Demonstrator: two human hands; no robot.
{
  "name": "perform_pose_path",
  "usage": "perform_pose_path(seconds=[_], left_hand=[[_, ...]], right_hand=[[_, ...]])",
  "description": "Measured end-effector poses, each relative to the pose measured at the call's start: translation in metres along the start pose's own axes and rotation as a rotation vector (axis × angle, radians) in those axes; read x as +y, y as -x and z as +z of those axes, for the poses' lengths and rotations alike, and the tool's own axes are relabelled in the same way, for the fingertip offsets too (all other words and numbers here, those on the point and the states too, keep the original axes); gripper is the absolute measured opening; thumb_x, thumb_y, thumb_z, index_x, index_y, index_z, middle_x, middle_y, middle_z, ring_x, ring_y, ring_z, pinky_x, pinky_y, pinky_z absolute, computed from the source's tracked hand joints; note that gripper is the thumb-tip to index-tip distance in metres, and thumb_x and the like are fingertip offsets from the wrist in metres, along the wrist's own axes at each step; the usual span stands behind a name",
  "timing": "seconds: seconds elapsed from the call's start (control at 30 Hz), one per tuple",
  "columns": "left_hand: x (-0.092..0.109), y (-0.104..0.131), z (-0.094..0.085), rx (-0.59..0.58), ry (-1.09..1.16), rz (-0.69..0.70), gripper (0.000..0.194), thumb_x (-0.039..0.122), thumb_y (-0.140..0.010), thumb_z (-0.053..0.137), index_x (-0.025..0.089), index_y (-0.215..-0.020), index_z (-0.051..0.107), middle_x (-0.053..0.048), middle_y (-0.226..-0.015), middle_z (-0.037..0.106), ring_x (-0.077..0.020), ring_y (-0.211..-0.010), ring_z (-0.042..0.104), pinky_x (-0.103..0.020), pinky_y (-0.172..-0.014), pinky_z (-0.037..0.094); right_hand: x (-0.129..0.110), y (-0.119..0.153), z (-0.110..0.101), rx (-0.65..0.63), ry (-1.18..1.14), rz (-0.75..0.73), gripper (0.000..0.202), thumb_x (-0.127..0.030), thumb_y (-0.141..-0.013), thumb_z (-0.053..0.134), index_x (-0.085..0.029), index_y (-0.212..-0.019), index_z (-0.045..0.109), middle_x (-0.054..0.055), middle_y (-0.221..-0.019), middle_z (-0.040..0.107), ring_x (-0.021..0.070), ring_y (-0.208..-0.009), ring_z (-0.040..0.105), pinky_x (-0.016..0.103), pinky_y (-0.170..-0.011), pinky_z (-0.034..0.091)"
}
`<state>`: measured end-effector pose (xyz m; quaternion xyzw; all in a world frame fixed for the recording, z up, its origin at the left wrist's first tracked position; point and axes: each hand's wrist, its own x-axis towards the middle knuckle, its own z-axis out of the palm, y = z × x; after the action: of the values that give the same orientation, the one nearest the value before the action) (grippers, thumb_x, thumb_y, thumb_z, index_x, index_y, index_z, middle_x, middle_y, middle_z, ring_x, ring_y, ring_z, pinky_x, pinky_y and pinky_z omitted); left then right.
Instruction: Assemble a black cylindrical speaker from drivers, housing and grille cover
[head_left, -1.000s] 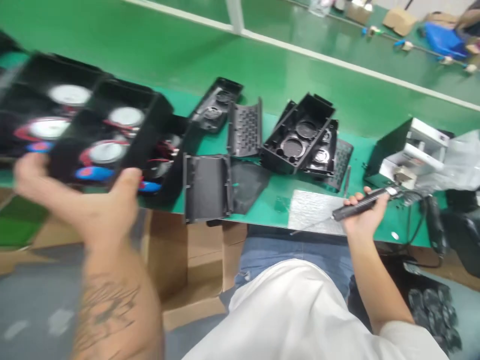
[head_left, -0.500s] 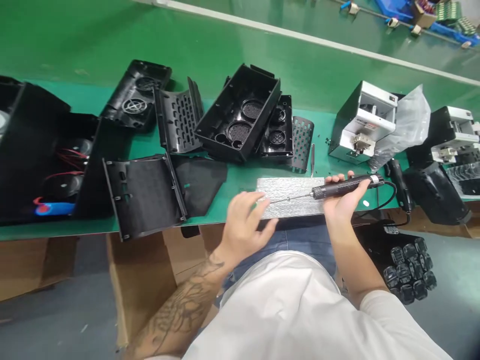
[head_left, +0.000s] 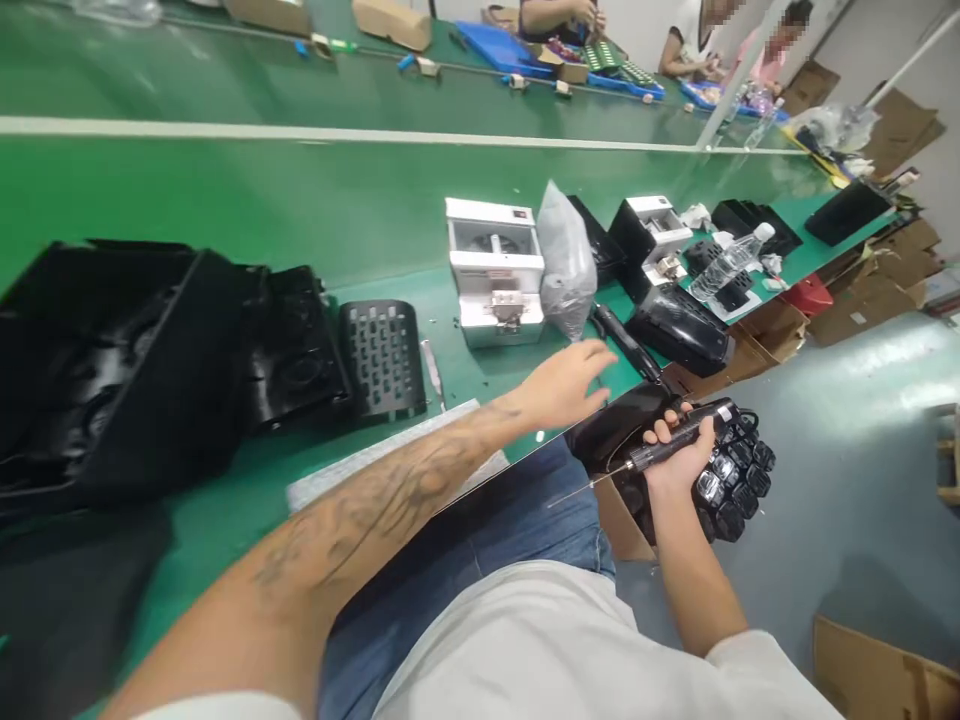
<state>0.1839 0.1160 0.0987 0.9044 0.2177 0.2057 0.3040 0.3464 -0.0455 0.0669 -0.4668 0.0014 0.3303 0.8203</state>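
My right hand [head_left: 682, 465] is wrapped round a black electric screwdriver [head_left: 651, 452], held past the bench edge, its long thin bit pointing left above my lap. My left hand [head_left: 566, 385] stretches over the bench with fingers apart and nothing in them. A second black electric screwdriver [head_left: 628, 342] lies on the bench just right of its fingertips. Under my left forearm is a silvery sheet [head_left: 319, 488], partly hidden. Beyond it lie a small metal-tipped hand tool [head_left: 433, 375] and a black perforated cover [head_left: 382, 355].
A white-fronted machine [head_left: 496, 275] stands ahead, with a plastic bag [head_left: 566, 262] beside it. Black housings [head_left: 150, 370] crowd the left. At right are a black cylinder-like case [head_left: 679, 328] and a water bottle [head_left: 731, 262]. Several people sit across the bench.
The view has swung to the right. My left hand has left the screwdriver bit and reached out to the right. My right hand has carried the screwdriver off the silvery sheet, past the bench edge.
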Motion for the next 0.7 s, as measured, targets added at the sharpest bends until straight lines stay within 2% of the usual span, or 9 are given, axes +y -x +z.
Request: perform_pose_path(seconds=[0.07, 0.13, 0.2, 0.27, 0.37, 0.47, 0.53, 0.6, 0.7], left_hand=[[0.001, -0.063, 0.009, -0.012, -0.022, -0.036, 0.066, 0.015, -0.091, 0.074, 0.012, -0.156, 0.061, -0.022, -0.17, 0.055, -0.0359, -0.16, 0.054, -0.048, -0.139, 0.043], [-0.001, -0.115, 0.017, -0.014, -0.038, -0.111, 0.087, 0.014, -0.086, 0.078, 0.01, -0.167, 0.048, -0.025, -0.18, 0.041, -0.0408, -0.169, 0.041, -0.051, -0.142, 0.034], [-0.006, -0.15, 0.024, -0.04, -0.043, -0.216, 0.096, 0.024, -0.085, 0.083, 0.009, -0.17, 0.041, -0.028, -0.175, 0.046, -0.0446, -0.166, 0.044, -0.055, -0.14, 0.035], [-0.013, -0.169, 0.031, -0.094, -0.036, -0.318, 0.094, 0.04, -0.086, 0.085, 0.01, -0.165, 0.046, -0.027, -0.161, 0.063, -0.0463, -0.155, 0.057, -0.059, -0.134, 0.041], [-0.024, -0.177, 0.039, -0.161, -0.006, -0.406, 0.08, 0.055, -0.087, 0.083, 0.015, -0.152, 0.059, -0.02, -0.145, 0.075, -0.0445, -0.142, 0.068, -0.059, -0.13, 0.046], [-0.028, -0.173, 0.045, -0.144, 0.044, -0.422, 0.07, 0.048, -0.091, 0.08, 0.015, -0.15, 0.062, -0.02, -0.15, 0.073, -0.0427, -0.144, 0.068, -0.057, -0.128, 0.05], [-0.025, -0.17, 0.047, -0.107, 0.09, -0.398, 0.068, 0.038, -0.094, 0.077, 0.013, -0.155, 0.058, -0.02, -0.155, 0.07, -0.0404, -0.147, 0.066, -0.054, -0.127, 0.052], [-0.019, -0.164, 0.048, -0.058, 0.138, -0.347, 0.07, 0.028, -0.096, 0.074, 0.014, -0.161, 0.054, -0.018, -0.161, 0.067, -0.0363, -0.152, 0.064, -0.051, -0.132, 0.049], [-0.012, -0.145, 0.048, 0.033, 0.197, -0.242, 0.078, 0.019, -0.096, 0.074, 0.018, -0.169, 0.048, -0.015, -0.174, 0.056, -0.032, -0.163, 0.054, -0.049, -0.141, 0.039]], right_hand=[[-0.007, -0.018, -0.026, 0.093, 0.001, -0.005, 0.038, -0.05, -0.108, 0.054, -0.017, -0.124, 0.043, -0.001, -0.092, 0.054, 0.0073, -0.055, 0.043, 0.015, -0.052, 0.046], [-0.015, -0.033, -0.047, 0.166, 0.006, -0.004, 0.035, -0.046, -0.113, 0.053, -0.015, -0.127, 0.045, 0.003, -0.103, 0.061, 0.0062, -0.057, 0.045, 0.015, -0.055, 0.049], [-0.025, -0.05, -0.063, 0.204, 0.008, 0.006, 0.033, -0.045, -0.117, 0.049, -0.015, -0.131, 0.045, 0.007, -0.117, 0.064, 0.0055, -0.057, 0.046, 0.015, -0.055, 0.051], [-0.039, -0.07, -0.071, 0.203, 0.012, 0.029, 0.032, -0.045, -0.117, 0.042, -0.017, -0.134, 0.045, 0.007, -0.128, 0.064, 0.0064, -0.057, 0.05, 0.016, -0.05, 0.05], [-0.06, -0.109, -0.071, 0.126, 0.036, 0.085, 0.037, -0.048, -0.114, 0.041, -0.023, -0.141, 0.047, 0.005, -0.138, 0.063, 0.0141, -0.073, 0.068, 0.019, -0.042, 0.051], [-0.068, -0.148, -0.066, 0.004, 0.082, 0.131, 0.046, -0.051, -0.106, 0.054, -0.026, -0.145, 0.05, 0.004, -0.131, 0.064, 0.0284, -0.104, 0.077, 0.024, -0.04, 0.054], [-0.067, -0.165, -0.064, -0.061, 0.121, 0.147, 0.052, -0.052, -0.098, 0.068, -0.021, -0.137, 0.052, 0.006, -0.118, 0.065, 0.0344, -0.111, 0.076, 0.025, -0.04, 0.056], [-0.064, -0.17, -0.067, -0.111, 0.156, 0.138, 0.06, -0.054, -0.088, 0.082, -0.017, -0.124, 0.05, 0.005, -0.105, 0.063, 0.0375, -0.113, 0.075, 0.025, -0.04, 0.057], [-0.064, -0.156, -0.076, -0.19, 0.186, 0.063, 0.077, -0.062, -0.072, 0.096, -0.017, -0.113, 0.048, 0.004, -0.097, 0.06, 0.04, -0.117, 0.073, 0.025, -0.04, 0.058]])
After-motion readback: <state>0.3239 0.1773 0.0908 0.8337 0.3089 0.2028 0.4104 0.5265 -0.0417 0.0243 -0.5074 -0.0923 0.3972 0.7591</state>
